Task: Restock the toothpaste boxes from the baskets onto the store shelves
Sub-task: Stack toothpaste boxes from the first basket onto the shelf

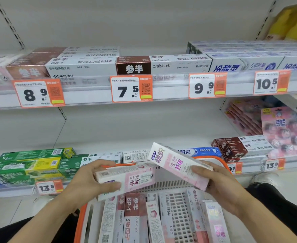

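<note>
My left hand (89, 179) grips a pink-and-white toothpaste box (132, 178), held roughly level above the basket. My right hand (218, 186) holds a second pink-and-white toothpaste box (175, 163), tilted with its far end raised up and to the left. Both boxes hover over an orange-rimmed white basket (219, 162) that holds several more toothpaste boxes (133, 216) lying lengthwise. Behind them, the lower shelf (109, 137) has a wide bare stretch in its middle.
Green and yellow boxes (30, 163) fill the lower shelf's left; brown and white boxes (235, 146) sit at its right. The upper shelf (170, 95) carries rows of white, brown and blue boxes behind orange price tags. Pink hanging packs (283, 130) are at far right.
</note>
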Motion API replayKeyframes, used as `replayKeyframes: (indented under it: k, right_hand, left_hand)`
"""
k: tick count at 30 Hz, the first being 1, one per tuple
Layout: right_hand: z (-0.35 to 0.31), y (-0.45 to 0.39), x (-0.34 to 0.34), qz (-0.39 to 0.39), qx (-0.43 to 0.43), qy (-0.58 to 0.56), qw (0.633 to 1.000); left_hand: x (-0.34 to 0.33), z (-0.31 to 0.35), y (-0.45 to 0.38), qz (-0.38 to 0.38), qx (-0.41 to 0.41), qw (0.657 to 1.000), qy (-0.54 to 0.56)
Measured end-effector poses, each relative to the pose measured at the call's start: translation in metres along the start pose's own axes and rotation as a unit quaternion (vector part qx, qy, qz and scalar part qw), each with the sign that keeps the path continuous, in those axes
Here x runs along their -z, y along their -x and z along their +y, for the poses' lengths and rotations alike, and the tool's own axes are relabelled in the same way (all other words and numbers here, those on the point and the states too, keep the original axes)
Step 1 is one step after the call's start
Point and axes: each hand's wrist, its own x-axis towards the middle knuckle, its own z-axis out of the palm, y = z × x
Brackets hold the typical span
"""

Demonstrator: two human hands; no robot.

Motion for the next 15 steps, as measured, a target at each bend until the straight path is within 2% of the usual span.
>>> replayKeyframes:
  k: [6,10,15]
  right_hand:
    - [0.001,0.001,-0.004,0.054,0.025,-0.046,0.997]
    - [0.001,-0.001,-0.008,0.072,0.039,-0.037,0.996]
    - [0.005,-0.003,-0.014,0.055,0.031,-0.017,0.998]
  left_hand:
    - [-0.019,-0.004,0.004,-0.018,0.06,0.97,0.236]
    - [-0.034,0.0,0.01,-0.037,0.088,0.958,0.271]
    - [-0.037,0.003,0.011,-0.079,0.088,0.965,0.236]
